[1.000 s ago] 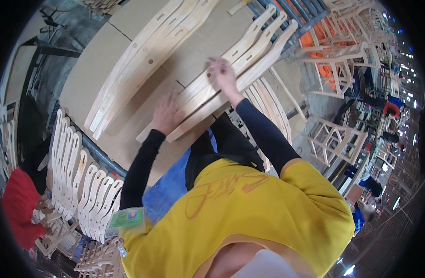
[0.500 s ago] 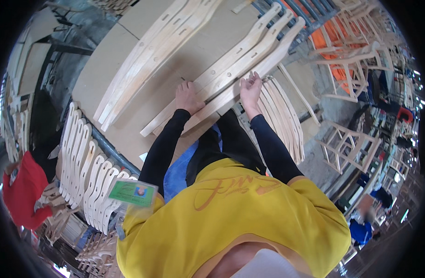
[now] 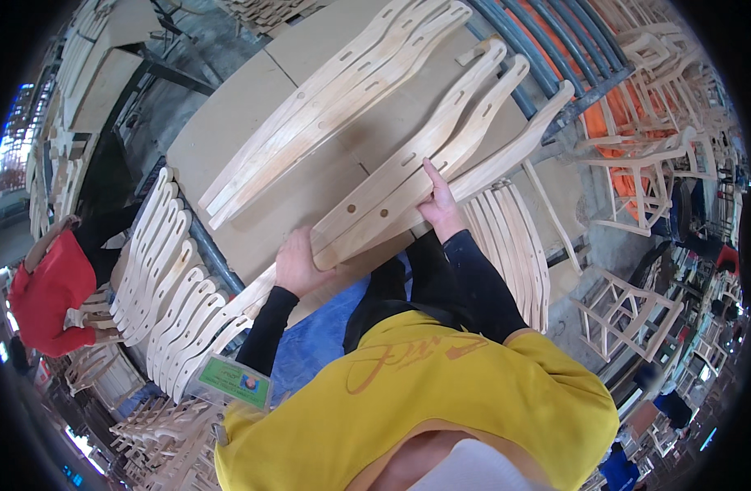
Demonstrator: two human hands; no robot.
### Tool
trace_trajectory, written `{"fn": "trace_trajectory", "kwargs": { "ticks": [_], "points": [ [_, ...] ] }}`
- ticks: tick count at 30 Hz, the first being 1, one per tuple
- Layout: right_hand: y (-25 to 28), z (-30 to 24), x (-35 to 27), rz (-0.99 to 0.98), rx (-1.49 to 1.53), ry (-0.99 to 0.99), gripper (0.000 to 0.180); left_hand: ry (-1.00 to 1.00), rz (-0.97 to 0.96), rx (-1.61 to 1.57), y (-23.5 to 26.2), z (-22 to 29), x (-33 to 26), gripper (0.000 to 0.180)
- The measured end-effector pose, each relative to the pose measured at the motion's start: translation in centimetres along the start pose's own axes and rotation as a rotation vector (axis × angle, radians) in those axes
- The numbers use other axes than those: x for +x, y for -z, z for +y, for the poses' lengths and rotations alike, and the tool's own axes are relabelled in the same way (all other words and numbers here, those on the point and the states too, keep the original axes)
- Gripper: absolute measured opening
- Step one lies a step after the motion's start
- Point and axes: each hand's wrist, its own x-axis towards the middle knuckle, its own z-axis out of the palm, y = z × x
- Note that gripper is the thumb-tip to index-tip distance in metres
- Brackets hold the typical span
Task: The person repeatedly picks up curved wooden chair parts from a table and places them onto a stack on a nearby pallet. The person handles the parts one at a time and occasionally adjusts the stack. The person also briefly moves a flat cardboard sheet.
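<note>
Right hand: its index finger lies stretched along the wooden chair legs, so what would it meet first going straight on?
The right hand would likely just slide farther up the wooden chair legs it presses; nothing else shows in that line, though depth is uncertain.

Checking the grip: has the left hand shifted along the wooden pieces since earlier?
Yes. The left hand slid down to the near end of the wooden pieces, by the table's near edge.

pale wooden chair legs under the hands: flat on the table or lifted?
Flat. The pale slotted wooden chair legs lie side by side on the tan worktable, left hand and right hand pressing them.
</note>
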Motion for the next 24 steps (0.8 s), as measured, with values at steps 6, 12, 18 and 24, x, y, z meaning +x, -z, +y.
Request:
{"fn": "trace_trajectory", "kwargs": {
  "ticks": [6,12,18,24],
  "points": [
    [-9.3,0.9,6.9,-0.188,-0.156,0.041,0.042,-0.05,0.177,0.017,3.7,-6.6,4.4,0.092],
    [-13.7,1.8,13.4,0.005,-0.539,0.373,0.053,-0.093,0.252,0.158,6.5,-12.2,13.1,0.091],
    [-12.9,3.6,10.8,-0.013,-0.605,0.125,0.084,0.039,0.344,0.134,4.2,-15.7,13.6,0.087],
    [-11.7,2.9,12.4,-0.154,-0.566,0.068,0.082,0.751,0.851,0.154,1.8,-26.0,7.7,0.084]
  ]
}}
